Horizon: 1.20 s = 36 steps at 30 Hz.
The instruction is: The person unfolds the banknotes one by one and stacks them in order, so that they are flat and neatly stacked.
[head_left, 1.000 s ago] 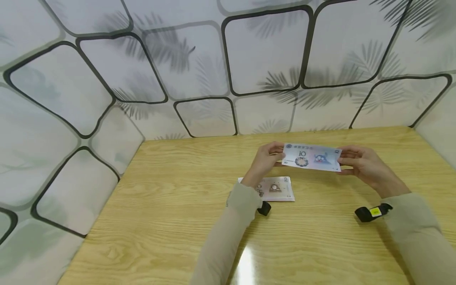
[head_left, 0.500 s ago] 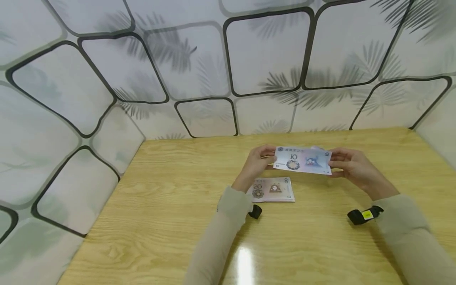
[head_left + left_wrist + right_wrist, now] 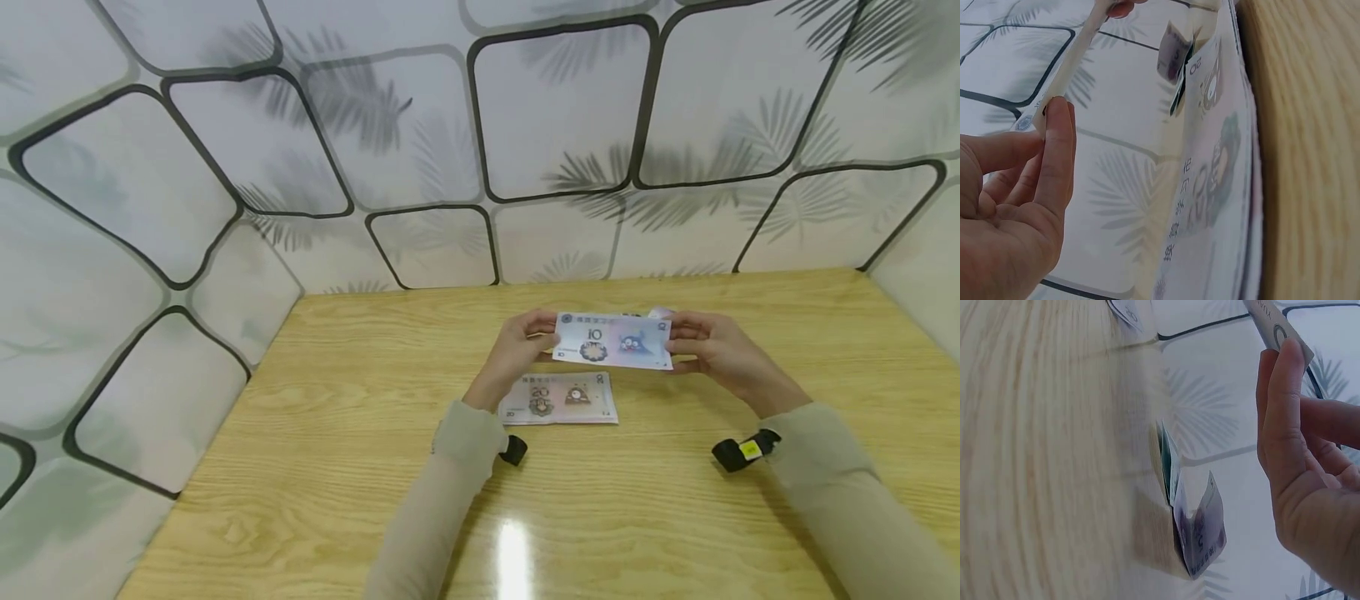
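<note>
A play banknote marked 10 (image 3: 613,340) is stretched above the table between both hands. My left hand (image 3: 513,343) pinches its left end between thumb and fingers. At the right end, my right hand (image 3: 718,357) pinches it the same way. Below, on the table, lies a small stack of notes topped by a 20 (image 3: 558,398), close to the left wrist. Behind the held note, a purple note (image 3: 660,313) shows only an edge in the head view. The right wrist view shows that purple note (image 3: 1204,540), bent upward, beside a green note (image 3: 1169,456).
The wooden table (image 3: 315,467) runs back to a wall (image 3: 555,108) patterned with leaves and dark outlines. Black wrist straps (image 3: 738,450) sit at both cuffs. A bright reflection lies on the table's front part.
Both hands have moved left, carrying the 10 note slightly lower in view. The 20 stack is now uncovered by the left arm, and the purple note's edge has come into sight behind.
</note>
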Tool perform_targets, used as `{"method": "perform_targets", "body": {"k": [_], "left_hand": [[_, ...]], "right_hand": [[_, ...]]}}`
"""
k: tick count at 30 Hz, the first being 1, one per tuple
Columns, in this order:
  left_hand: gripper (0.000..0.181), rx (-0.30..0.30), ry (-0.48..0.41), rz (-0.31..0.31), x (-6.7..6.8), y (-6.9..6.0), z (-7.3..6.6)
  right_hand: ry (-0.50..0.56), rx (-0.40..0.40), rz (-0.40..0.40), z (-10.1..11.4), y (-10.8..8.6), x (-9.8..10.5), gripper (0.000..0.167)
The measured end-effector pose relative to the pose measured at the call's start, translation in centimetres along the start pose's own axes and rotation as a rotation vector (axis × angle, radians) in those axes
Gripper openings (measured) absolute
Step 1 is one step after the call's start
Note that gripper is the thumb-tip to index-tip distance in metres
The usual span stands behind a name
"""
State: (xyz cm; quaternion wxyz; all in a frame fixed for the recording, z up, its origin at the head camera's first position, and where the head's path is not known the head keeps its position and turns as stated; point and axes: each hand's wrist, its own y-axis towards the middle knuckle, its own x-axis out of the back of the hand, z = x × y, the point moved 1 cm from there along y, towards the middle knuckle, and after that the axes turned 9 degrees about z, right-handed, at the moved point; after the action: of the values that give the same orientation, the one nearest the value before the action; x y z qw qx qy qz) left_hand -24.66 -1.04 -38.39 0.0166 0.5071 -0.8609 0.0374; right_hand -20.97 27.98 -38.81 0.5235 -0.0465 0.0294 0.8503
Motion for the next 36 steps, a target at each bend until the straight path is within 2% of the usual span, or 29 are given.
{"method": "perform_targets", "body": {"k": [6, 10, 15, 24, 28, 36], "left_hand": [[0.032, 0.028, 0.029, -0.020, 0.7, -0.4, -0.2], [0.032, 0.020, 0.051, -0.024, 1.1, -0.9, -0.3], [0.031, 0.000, 0.046, 0.004, 1.4, -1.4, -0.5], [0.028, 0.015, 0.059, 0.004, 2.5, -2.1, -0.3], [0.029, 0.015, 0.051, 0.021, 3.0, -2.5, -0.2], [0.048, 0.025, 0.104, 0.086, 4.0, -3.0, 0.1]], "right_hand": [[-0.090, -0.040, 0.002, 0.1, 0.6, -0.7, 0.022], [-0.136, -0.078, 0.005, 0.2, 1.0, -1.1, 0.030], [-0.172, -0.101, -0.001, 0.4, 1.3, -1.6, 0.037], [-0.188, -0.114, 0.029, 0.3, 1.8, -2.5, 0.046], [-0.193, -0.115, 0.050, 0.3, 2.1, -2.8, 0.043], [-0.181, -0.116, 0.079, 0.0, 2.7, -3.3, 0.040]]}}
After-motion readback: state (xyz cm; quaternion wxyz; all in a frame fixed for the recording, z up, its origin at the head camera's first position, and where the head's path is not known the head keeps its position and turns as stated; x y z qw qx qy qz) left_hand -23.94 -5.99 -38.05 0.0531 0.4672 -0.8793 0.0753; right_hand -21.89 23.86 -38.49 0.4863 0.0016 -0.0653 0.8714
